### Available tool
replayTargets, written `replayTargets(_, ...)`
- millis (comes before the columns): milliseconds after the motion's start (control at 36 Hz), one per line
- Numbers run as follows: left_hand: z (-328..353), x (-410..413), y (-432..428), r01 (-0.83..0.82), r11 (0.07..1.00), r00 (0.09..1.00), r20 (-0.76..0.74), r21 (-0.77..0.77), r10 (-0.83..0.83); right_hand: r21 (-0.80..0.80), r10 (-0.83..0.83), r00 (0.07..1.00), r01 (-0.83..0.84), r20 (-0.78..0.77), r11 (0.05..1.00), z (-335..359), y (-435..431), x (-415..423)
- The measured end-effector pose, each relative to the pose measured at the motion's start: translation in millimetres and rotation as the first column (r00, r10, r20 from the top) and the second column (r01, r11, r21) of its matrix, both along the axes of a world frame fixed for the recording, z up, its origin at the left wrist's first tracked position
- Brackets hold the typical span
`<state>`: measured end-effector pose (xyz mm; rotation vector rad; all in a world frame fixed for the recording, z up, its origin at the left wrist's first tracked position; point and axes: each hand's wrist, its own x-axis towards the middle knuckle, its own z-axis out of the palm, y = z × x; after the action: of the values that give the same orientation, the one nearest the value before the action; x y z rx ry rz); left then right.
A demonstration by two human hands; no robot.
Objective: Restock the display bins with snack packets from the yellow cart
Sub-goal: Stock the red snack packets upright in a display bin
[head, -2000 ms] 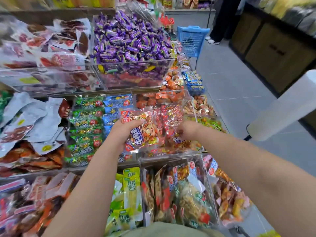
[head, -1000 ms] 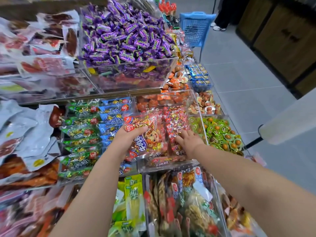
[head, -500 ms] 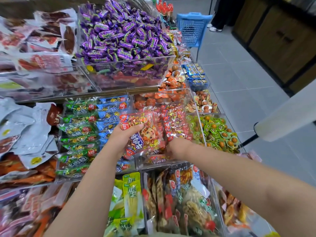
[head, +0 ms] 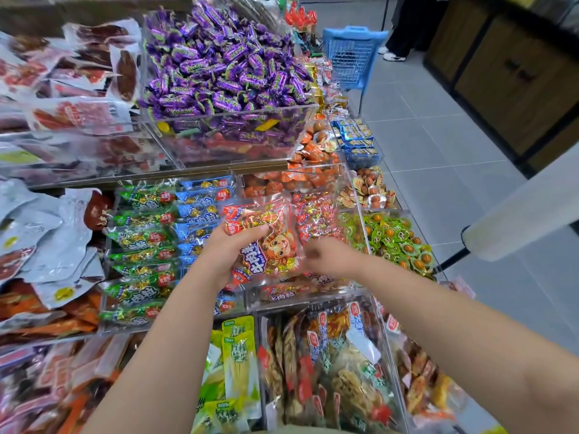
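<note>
**Head view of a snack display.** The left hand [head: 230,250] grips a red snack packet [head: 275,249] printed with a cartoon tiger, its fingers clamped on the packet's upper left part. The packet is held tilted over the near end of a clear bin [head: 346,183] at the centre of the view. This bin contains more red packets of the same kind, stacked toward 12 o'clock.

The right hand [head: 329,256] lies at 3 o'clock of the packet, just beside its right edge. Its fingers are bent inward out of sight, so whether they pinch the packet cannot be told.

At 9 o'clock of the bin, blue packets [head: 200,211] and, beyond them, green packets [head: 141,239] lie in rows. At 12 o'clock, on a higher tier, another bin is heaped with purple sweets [head: 225,67]. At 3 o'clock, green-wrapped round snacks [head: 394,239] fill a neighbouring bin.

At 6 o'clock, yellow-green pouches [head: 239,355] stand upright beside mixed transparent bags [head: 338,371]. A blue basket [head: 354,54] stands on the grey floor [head: 438,136] at 1 o'clock.
</note>
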<state>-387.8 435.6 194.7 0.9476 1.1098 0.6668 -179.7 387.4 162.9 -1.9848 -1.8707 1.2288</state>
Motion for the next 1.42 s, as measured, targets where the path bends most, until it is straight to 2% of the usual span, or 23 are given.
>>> replayTargets(28, 2, 2, -1, 0.016, 1.0, 1.0, 0.011, 0.005, -0.016, 0.011, -0.142, 0.98, 0.145, -0.136, 0.989, 9, 1, 5)
replayTargets(83, 3, 8, -2, 0.02, 1.0, 1.0, 0.001, 0.013, -0.021, -0.119, -0.399, 0.788, 0.391, -0.47, 0.912, 27, 3, 13)
replayTargets(139, 4, 16, -3, -0.019, 1.0, 0.999, -0.027, 0.018, 0.019, -0.253, -0.483, 0.58, 0.434, -0.656, 0.864, 40, 2, 15)
replayTargets(167, 3, 21, -3, -0.046, 0.999, 0.998, -0.046, 0.022, 0.047, -0.263, -0.47, 0.563, 0.411, -0.68, 0.873, 43, 1, 13)
replayTargets(278, 3, 34, -9, -0.028, 0.998, 0.981, -0.192, 0.064, 0.039, -0.039, -0.338, 0.803, 0.367, -0.491, 0.929, 47, -6, 5)
replayTargets(361, 9, 37, -18, 0.05, 0.997, 0.966, -0.257, 0.066, -0.031, 0.053, -0.341, 0.834, 0.401, -0.433, 0.914, 52, -8, 6)
replayTargets(417, 12, 37, -22, 0.075, 0.995, 0.966, -0.253, 0.059, -0.058, 0.01, -0.38, 0.806, 0.432, -0.454, 0.902, 56, -9, 8)
replayTargets(472, 15, 37, -26, 0.068, 0.997, 0.964, -0.258, 0.021, -0.06, -0.138, -0.48, 0.648, 0.505, -0.592, 0.852, 53, -10, 12)
replayTargets(528, 12, 35, -32, 0.054, 0.998, 0.971, -0.234, 0.01, -0.05, -0.324, -0.572, 0.358, 0.556, -0.738, 0.765, 52, -13, 13)
replayTargets(583, 9, 35, -35, 0.062, 0.998, 0.979, -0.196, 0.016, -0.057, -0.434, -0.616, 0.148, 0.585, -0.774, 0.686, 49, -18, 12)
replayTargets(611, 7, 34, -36, 0.063, 0.997, 0.983, -0.178, 0.035, -0.055, -0.464, -0.628, 0.088, 0.597, -0.773, 0.655, 47, -20, 11)
replayTargets(667, 0, 33, -36, 0.036, 0.998, 0.987, -0.156, 0.043, -0.029, -0.485, -0.638, 0.052, 0.603, -0.768, 0.634, 42, -25, 9)
replayTargets(722, -5, 33, -33, -0.012, 0.999, 0.991, -0.135, 0.033, 0.016, -0.48, -0.646, 0.101, 0.585, -0.756, 0.654, 37, -30, 9)
replayTargets(750, -6, 32, -31, -0.018, 0.999, 0.991, -0.135, 0.037, 0.023, -0.44, -0.654, 0.204, 0.592, -0.729, 0.675, 36, -32, 10)
replayTargets(778, -7, 32, -29, -0.008, 0.999, 0.989, -0.148, 0.045, 0.014, -0.363, -0.653, 0.354, 0.611, -0.669, 0.704, 34, -34, 14)
replayTargets(833, -9, 31, -24, 0.044, 0.996, 0.981, -0.194, 0.074, -0.029, -0.16, -0.616, 0.622, 0.63, -0.483, 0.76, 32, -37, 21)
replayTargets(889, -9, 31, -20, 0.101, 0.988, 0.966, -0.248, 0.113, -0.071, 0.025, -0.556, 0.755, 0.6, -0.347, 0.799, 35, -37, 29)
replayTargets(944, -7, 33, -18, 0.165, 0.975, 0.948, -0.297, 0.15, -0.115, 0.221, -0.423, 0.873, 0.474, -0.243, 0.852, 41, -35, 34)
replayTargets(1000, -4, 39, -16, 0.237, 0.955, 0.924, -0.344, 0.176, -0.166, 0.382, -0.228, 0.969, 0.249, -0.098, 0.89, 49, -33, 37)
replayTargets(1056, -2, 45, -15, 0.284, 0.939, 0.905, -0.377, 0.194, -0.196, 0.453, -0.062, 0.996, 0.03, 0.056, 0.891, 57, -29, 37)
replayTargets(1111, -1, 50, -14, 0.309, 0.933, 0.894, -0.392, 0.183, -0.219, 0.399, 0.028, 0.986, -0.092, 0.164, 0.912, 61, -25, 37)
replayTargets(1222, -3, 53, -14, 0.319, 0.932, 0.881, -0.417, 0.172, -0.225, 0.187, 0.148, 0.958, -0.197, 0.247, 0.962, 60, -19, 45)
replayTargets(1417, -12, 45, -6, 0.034, 0.962, 0.899, -0.429, 0.27, 0.088, 0.219, 0.127, 0.913, -0.225, 0.388, 0.949, 44, -19, 67)
